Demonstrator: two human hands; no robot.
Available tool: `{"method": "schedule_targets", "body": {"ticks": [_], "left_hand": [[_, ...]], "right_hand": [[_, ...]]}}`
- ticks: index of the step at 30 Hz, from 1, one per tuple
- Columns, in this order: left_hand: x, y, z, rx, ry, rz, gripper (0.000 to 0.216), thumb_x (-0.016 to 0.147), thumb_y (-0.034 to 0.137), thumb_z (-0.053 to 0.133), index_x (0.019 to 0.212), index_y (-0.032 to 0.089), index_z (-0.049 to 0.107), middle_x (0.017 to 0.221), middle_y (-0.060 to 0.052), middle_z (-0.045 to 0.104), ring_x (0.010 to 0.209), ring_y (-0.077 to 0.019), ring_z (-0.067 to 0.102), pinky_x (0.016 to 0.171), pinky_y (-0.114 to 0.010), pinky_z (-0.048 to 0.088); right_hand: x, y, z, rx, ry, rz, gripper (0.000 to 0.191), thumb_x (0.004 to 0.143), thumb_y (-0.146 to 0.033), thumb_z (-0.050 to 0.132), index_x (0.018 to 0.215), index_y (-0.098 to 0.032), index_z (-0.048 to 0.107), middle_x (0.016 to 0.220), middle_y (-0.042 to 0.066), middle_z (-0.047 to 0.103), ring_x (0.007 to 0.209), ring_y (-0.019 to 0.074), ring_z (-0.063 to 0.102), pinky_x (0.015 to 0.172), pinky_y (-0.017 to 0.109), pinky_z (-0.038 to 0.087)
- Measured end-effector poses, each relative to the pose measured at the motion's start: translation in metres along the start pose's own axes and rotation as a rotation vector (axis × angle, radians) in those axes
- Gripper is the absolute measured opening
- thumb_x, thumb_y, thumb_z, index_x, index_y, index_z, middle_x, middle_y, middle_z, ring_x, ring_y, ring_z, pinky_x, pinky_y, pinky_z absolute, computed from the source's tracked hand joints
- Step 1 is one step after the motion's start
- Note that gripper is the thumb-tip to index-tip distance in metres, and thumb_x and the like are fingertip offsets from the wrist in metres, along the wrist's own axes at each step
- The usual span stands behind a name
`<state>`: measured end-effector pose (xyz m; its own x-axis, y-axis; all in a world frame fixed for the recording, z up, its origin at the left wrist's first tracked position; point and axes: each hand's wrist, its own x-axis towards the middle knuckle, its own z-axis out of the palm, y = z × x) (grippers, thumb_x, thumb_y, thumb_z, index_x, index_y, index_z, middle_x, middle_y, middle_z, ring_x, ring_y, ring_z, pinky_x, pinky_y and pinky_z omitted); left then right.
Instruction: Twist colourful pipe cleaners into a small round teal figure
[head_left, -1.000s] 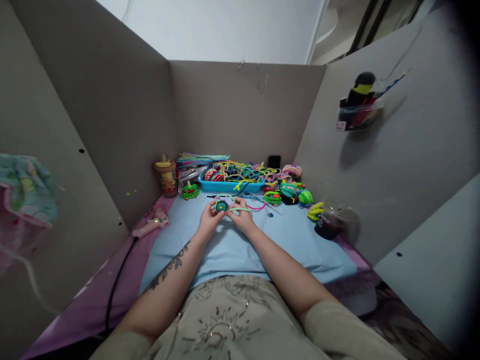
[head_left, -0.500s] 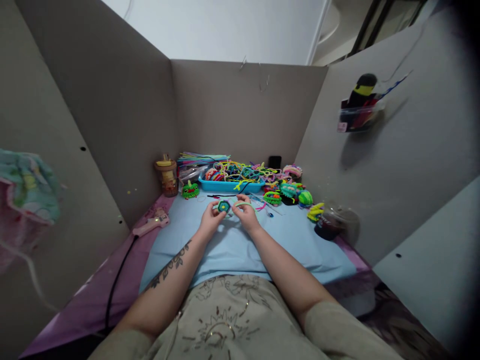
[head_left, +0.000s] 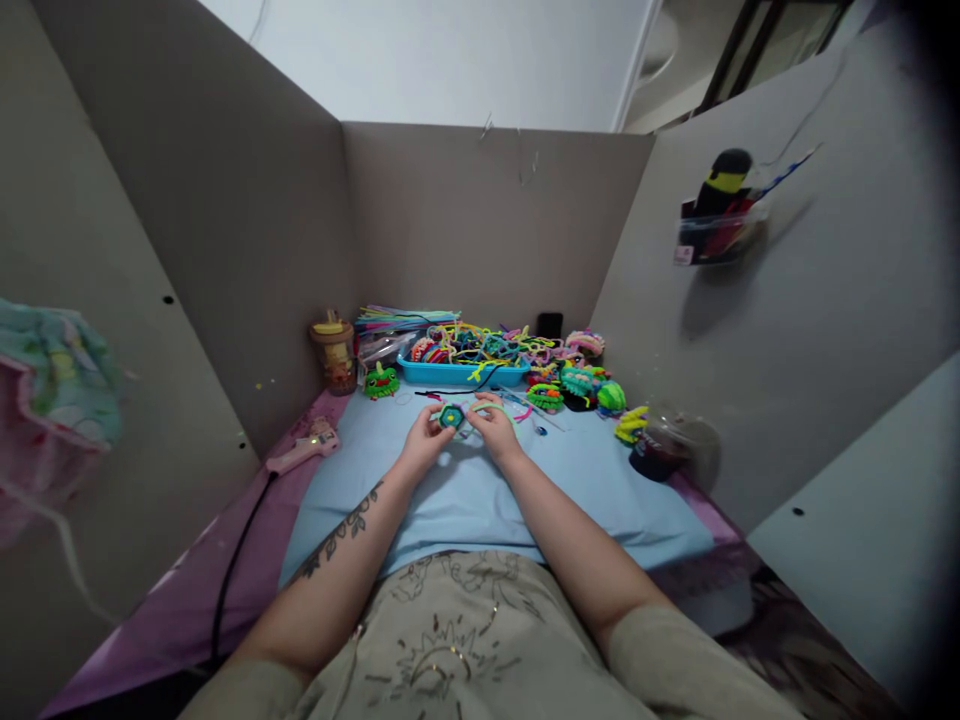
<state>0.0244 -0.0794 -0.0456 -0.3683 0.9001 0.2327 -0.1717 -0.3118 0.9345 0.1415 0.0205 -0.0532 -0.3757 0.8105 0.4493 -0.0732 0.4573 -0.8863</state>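
Over the blue cloth (head_left: 465,500), my left hand (head_left: 424,438) grips a small six-sided coiled piece (head_left: 451,416), dark teal with a yellow centre and a paler rim. It looks wound from fuzzy pipe cleaner. Close beside it, my right hand (head_left: 491,425) pinches a pale green pipe cleaner (head_left: 512,415) whose tail loops over the back of the hand. Whether that strand joins the coiled piece is hidden by the fingers. Just right of my right hand lie a pink pipe cleaner scrap (head_left: 523,413) and a small dark blue bit (head_left: 541,431).
A blue tray (head_left: 465,374) heaped with colourful pipe cleaners stands at the back. Left are a tumbler (head_left: 334,355), a green frog figure (head_left: 381,381) and a corded pink glue gun (head_left: 304,450). Finished-looking fuzzy pieces (head_left: 577,380) and a dark cup (head_left: 660,452) sit right. Grey panels surround the table.
The coiled piece has shifted slightly right and down and turned a little more toward me. My right hand has moved slightly, and the pale green strand lies closer to it.
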Motion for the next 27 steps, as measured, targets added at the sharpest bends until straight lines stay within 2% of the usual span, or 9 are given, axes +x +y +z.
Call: {"method": "schedule_targets", "body": {"ticks": [6,11,14,16,21,27], "left_hand": [[0.001,-0.005,-0.003,0.09,0.001,0.039,0.049,0.061,0.024,0.073,0.104,0.017,0.049,0.078,-0.001,0.063,0.066,-0.0122,0.057,0.063,-0.023,0.041],[0.0,-0.007,-0.005,0.504,0.188,0.273,0.046,0.067,0.022,0.067,0.11,0.02,0.051,0.09,-0.004,0.061,0.08,-0.0153,0.057,0.068,-0.025,0.042],[-0.001,-0.008,-0.006,0.694,0.243,0.337,0.043,0.069,0.022,0.063,0.11,0.02,0.05,0.081,-0.001,0.058,0.074,-0.0135,0.055,0.066,-0.025,0.044],[-0.001,-0.009,-0.006,0.727,0.225,0.328,0.041,0.07,0.022,0.062,0.109,0.019,0.05,0.082,0.0,0.056,0.07,-0.0122,0.055,0.062,-0.024,0.045],[-0.002,-0.008,-0.003,0.668,0.199,0.341,0.044,0.07,0.021,0.062,0.111,0.019,0.047,0.111,-0.008,0.053,0.075,-0.0116,0.059,0.062,-0.024,0.048],[-0.004,-0.004,-0.001,0.706,0.195,0.283,0.056,0.069,0.024,0.065,0.119,0.019,0.039,0.108,-0.009,0.058,0.079,-0.0148,0.06,0.066,-0.027,0.047]], "right_hand": [[0.005,0.012,0.001,0.04,-0.07,-0.015,0.029,0.069,-0.049,0.063,0.066,-0.02,0.063,0.104,0.007,0.06,0.105,0.0227,0.054,0.094,0.039,0.038],[0.006,0.014,0.003,-0.03,-0.044,-0.021,0.031,0.072,-0.051,0.059,0.068,-0.02,0.062,0.106,0.006,0.059,0.113,0.0228,0.049,0.1,0.04,0.032],[0.005,0.013,0.002,-0.048,-0.025,-0.017,0.034,0.074,-0.052,0.055,0.07,-0.019,0.061,0.111,0.008,0.057,0.114,0.0233,0.048,0.101,0.04,0.031],[0.005,0.013,0.002,-0.052,-0.022,-0.014,0.035,0.074,-0.053,0.055,0.072,-0.019,0.061,0.11,0.009,0.057,0.114,0.0236,0.047,0.102,0.039,0.03],[0.005,0.016,0.003,-0.041,0.015,0.007,0.037,0.073,-0.056,0.055,0.077,-0.02,0.062,0.108,0.009,0.058,0.116,0.0237,0.047,0.103,0.04,0.03],[0.004,0.017,0.005,-0.054,0.017,-0.028,0.033,0.076,-0.051,0.055,0.078,-0.02,0.062,0.105,0.007,0.06,0.111,0.0224,0.051,0.097,0.039,0.037]]}}
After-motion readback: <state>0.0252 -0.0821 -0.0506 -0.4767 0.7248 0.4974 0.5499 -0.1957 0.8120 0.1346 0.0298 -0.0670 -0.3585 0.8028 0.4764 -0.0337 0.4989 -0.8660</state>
